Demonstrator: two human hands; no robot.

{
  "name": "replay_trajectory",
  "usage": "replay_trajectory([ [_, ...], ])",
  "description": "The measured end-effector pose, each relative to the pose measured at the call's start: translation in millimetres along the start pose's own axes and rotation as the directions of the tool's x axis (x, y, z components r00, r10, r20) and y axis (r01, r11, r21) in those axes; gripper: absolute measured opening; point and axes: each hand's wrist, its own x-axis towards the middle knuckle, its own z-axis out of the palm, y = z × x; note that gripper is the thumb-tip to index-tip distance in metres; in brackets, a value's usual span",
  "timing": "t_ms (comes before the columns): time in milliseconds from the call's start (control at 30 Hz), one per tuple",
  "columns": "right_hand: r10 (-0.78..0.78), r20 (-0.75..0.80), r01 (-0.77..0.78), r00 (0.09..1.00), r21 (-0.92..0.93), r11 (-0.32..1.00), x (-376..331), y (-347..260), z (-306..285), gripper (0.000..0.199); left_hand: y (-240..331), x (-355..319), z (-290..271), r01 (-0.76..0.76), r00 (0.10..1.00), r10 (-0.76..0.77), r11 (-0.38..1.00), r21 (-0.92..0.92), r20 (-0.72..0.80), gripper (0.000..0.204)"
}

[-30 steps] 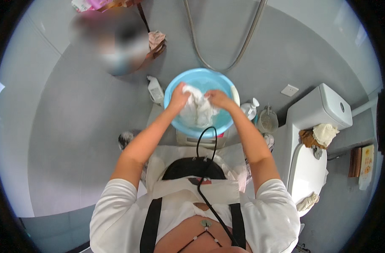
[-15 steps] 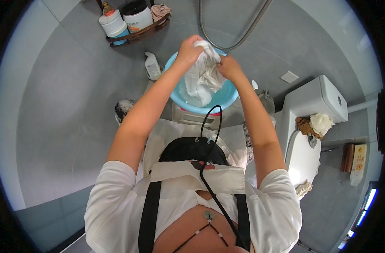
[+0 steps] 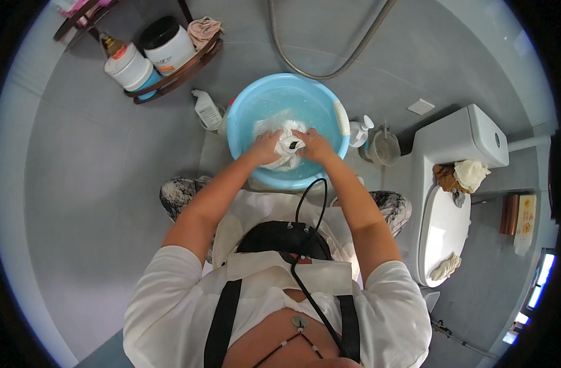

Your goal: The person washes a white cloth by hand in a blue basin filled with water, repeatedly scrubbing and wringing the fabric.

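On the left, a corner shelf (image 3: 188, 69) carried tubs, and a white bottle (image 3: 207, 110) stood just beside the blue basin (image 3: 233, 132). Neither was in use.

The left hand (image 3: 265, 149) was down inside the basin, fingers bent and clasping the left side of the white cloth (image 3: 285, 162). This was the principal change: half a second earlier, both hands had held the cloth up above the water, hanging in loose folds. It had since been lowered into the basin and lay bunched in the lower middle, partly under the surface. In my judgement this marked the dipping part of a hand wash, with the fabric taking up water again after a lift.

The cloth looked soaked and crumpled, gathered into a compact mound between the hands. Its far edge spread pale and blurred beneath the water (image 3: 293, 101). A small dark patch (image 3: 294, 145) showed near its top; whether a label or a print could not be determined. Cleanliness could not be judged.

The right hand (image 3: 315, 147) clasped the cloth's right side, near but apart from the left.

Further right, a pump bottle (image 3: 358, 132) stood near the basin, and a toilet (image 3: 449, 227) beyond it, with cloths laid on it.
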Motion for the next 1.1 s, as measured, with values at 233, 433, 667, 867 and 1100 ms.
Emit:
replay_trajectory([
  [233, 0.159, 0.237, -0.118, 0.958, -0.18, 0.977, 7.2, 4.9, 12.6, 0.051, 8.4, 13.6, 14.3, 0.049, 0.995, -0.066, 0.973, 0.226, 0.07, 0.067],
  [433, 0.174, 0.419, 0.039, 0.891, -0.453, 0.89, 9.1, 13.6, 7.7, 0.03, 1.5, 26.2, 19.7, 0.109, 0.992, -0.124, 0.936, 0.334, 0.026, 0.038],
  [667, -0.082, -0.072, 0.09, 0.994, 0.108, 0.99, 9.7, 39.7, -34.9, 0.022, 1.8, 9.3, -39.5, 0.11, 0.95, -0.201, 0.932, -0.344, -0.239, 0.021],
  [867, 0.153, -0.062, -0.061, 0.986, 0.727, 0.684, 5.7, 46.9, -121.2, 0.012, 23.0, -5.4, -98.3, -0.075, 0.905, -0.385, 0.27, -0.96, -0.179, 0.022],
  [1100, -0.208, -0.034, 0.205, 0.978, 0.377, 0.903, 22.9, 2.5, -74.6, 0.028, 58.2, -9.6, -119.5, -0.122, 0.967, -0.184, 0.276, -0.953, -0.177, 0.026],
])
